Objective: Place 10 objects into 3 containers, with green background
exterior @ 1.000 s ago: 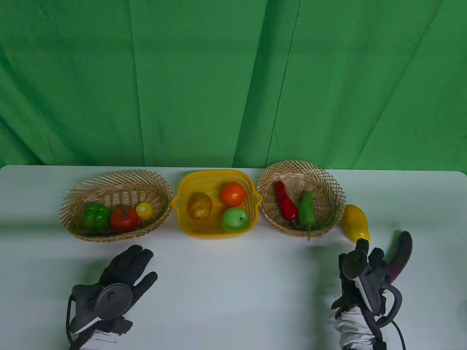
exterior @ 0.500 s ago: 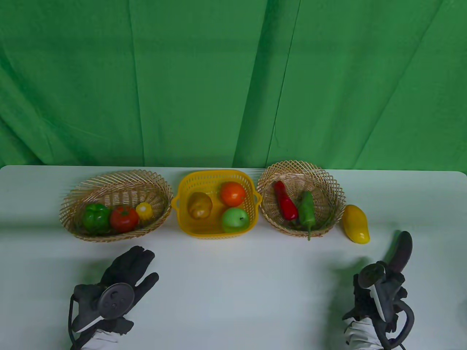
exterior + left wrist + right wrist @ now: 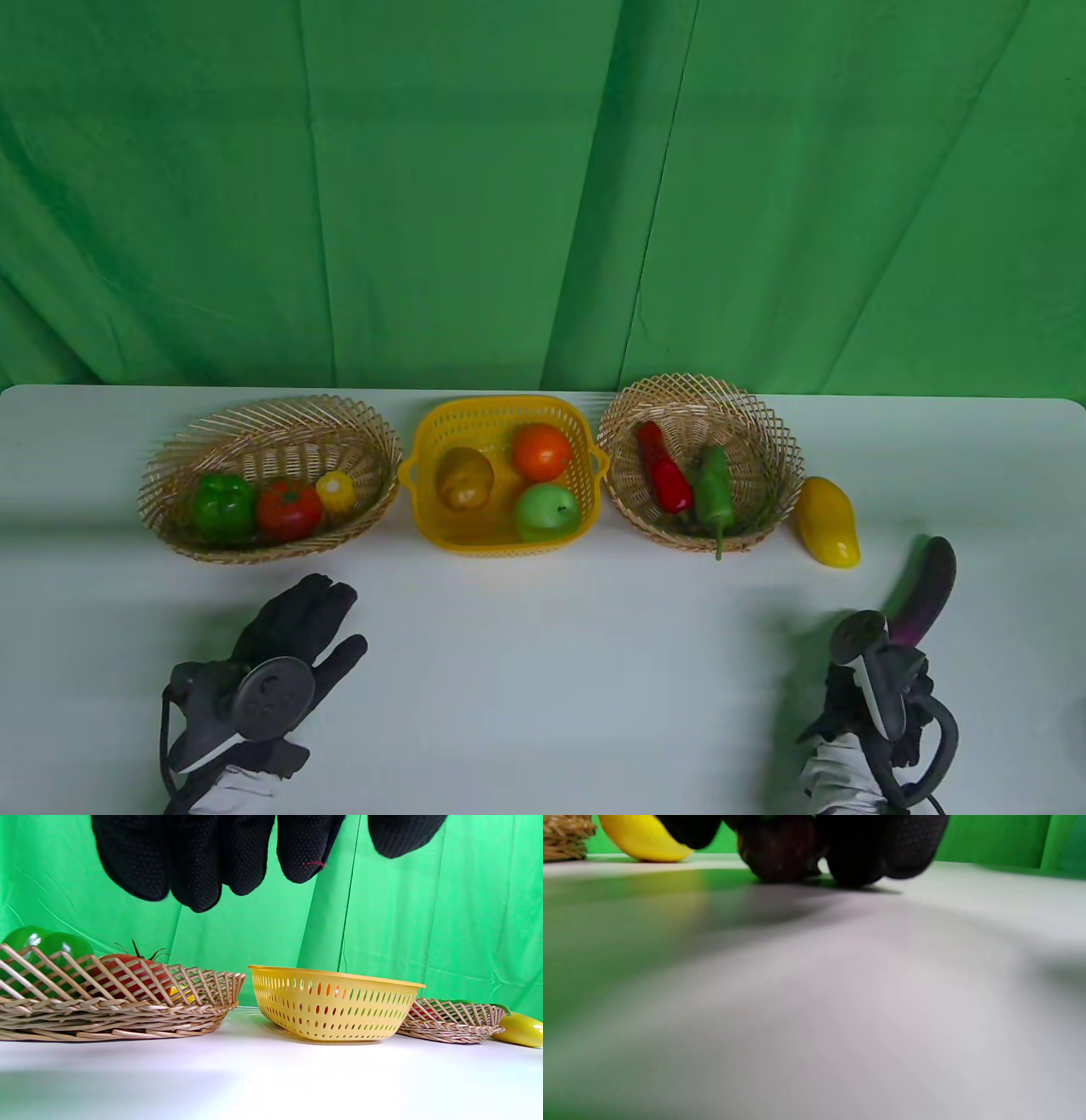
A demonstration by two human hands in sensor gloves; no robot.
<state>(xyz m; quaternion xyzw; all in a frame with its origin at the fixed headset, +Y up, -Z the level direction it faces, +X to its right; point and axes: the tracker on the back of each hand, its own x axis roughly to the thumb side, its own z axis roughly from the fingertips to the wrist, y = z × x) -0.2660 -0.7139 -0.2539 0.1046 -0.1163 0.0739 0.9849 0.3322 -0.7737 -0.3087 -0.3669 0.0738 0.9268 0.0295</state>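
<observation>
The right hand (image 3: pixel 878 683) is low at the table's (image 3: pixel 543 645) near right, its fingers (image 3: pixel 857 853) wrapped around the lower end of a dark purple eggplant (image 3: pixel 927 586), whose tip angles up and away from the hand. In the right wrist view the gloved fingers and the eggplant's end sit down at the table surface. Just beyond the eggplant, a yellow mango (image 3: pixel 828 520) lies on the table, close beside the round wicker basket (image 3: pixel 768 424), which holds a red chili pepper (image 3: pixel 664 471) and a green chili pepper (image 3: pixel 713 491). The yellow plastic basket (image 3: pixel 501 412) in the middle holds a pear (image 3: pixel 464 478), an orange (image 3: pixel 541 451) and a green apple (image 3: pixel 547 512). The oval wicker basket (image 3: pixel 254 416) on the left holds a green bell pepper (image 3: pixel 222 507), a tomato (image 3: pixel 288 508) and a small yellow pepper (image 3: pixel 336 490). The left hand (image 3: pixel 280 662) rests at the near left, holding nothing, its fingers (image 3: pixel 195 861) loosely extended and close together, thumb apart.
</observation>
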